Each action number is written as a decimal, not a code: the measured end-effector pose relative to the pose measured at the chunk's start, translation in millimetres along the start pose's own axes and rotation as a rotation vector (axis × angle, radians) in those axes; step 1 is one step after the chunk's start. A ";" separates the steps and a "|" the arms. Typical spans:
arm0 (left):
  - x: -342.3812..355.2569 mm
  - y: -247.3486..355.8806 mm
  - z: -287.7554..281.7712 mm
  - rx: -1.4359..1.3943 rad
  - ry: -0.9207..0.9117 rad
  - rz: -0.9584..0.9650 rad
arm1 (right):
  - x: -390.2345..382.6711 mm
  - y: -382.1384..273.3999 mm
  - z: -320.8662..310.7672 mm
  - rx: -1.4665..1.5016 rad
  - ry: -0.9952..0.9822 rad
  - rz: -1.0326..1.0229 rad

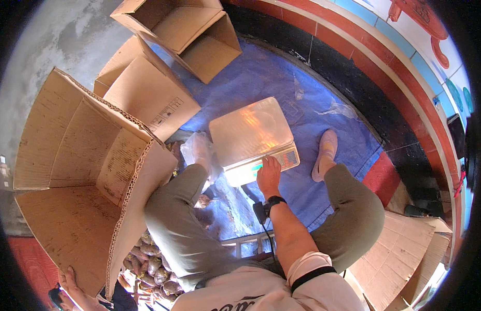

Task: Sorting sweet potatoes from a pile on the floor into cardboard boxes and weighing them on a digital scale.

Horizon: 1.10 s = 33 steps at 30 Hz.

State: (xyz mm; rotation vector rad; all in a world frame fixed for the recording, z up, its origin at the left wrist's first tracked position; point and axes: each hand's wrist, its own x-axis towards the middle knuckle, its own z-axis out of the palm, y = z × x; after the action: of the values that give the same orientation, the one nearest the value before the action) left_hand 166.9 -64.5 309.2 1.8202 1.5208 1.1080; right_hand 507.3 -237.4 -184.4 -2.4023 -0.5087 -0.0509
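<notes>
A digital weighing scale (253,129) with a bare metal platform sits on a blue tarp in front of me. My right hand (269,172) rests at its front panel, fingers apart and touching near the keys, holding nothing. A dark band with a small device is around that wrist. To the left, a large cardboard box (90,147) stands tilted with its open side toward me. At the lower left, my left hand (70,281) has its fingers over the edge of the box's flap; its forearm is mostly cut off by the frame's rim.
More open cardboard boxes (183,36) stand at the far left, and another (401,254) lies at the right. Dark purple roundish produce (157,272) is heaped beside my left leg. Clear plastic (196,150) lies around my left foot. A tiled wall (349,49) curves along the right.
</notes>
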 end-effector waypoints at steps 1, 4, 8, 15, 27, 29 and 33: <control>-1.2 0.0 0.8 0.001 0.004 -0.001 | 9.4 -2.7 4.7 0.002 0.000 -0.003; -2.0 1.8 0.3 0.017 0.022 -0.010 | 30.8 -6.9 23.5 -0.131 -0.196 -0.259; -3.3 3.8 3.5 0.034 0.050 -0.020 | 38.2 3.6 41.4 -0.235 -0.271 -0.410; 6.4 7.2 2.4 0.078 0.091 -0.031 | 45.7 9.3 46.2 -0.178 -0.252 -0.451; -9.7 10.3 21.5 0.090 0.152 -0.068 | 44.9 -4.4 43.0 -0.224 -0.330 -0.380; -14.4 11.5 27.3 0.095 0.156 -0.072 | 44.0 0.8 43.5 -0.261 -0.328 -0.385; -19.3 13.3 28.5 0.110 0.175 -0.078 | 44.9 -11.1 40.1 -0.342 -0.350 -0.386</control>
State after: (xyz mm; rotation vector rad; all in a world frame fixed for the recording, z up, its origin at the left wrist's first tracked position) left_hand 197.4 -83.1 299.8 1.7573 1.7697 1.1935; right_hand 540.8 -189.0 -201.2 -2.6174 -1.2076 0.1257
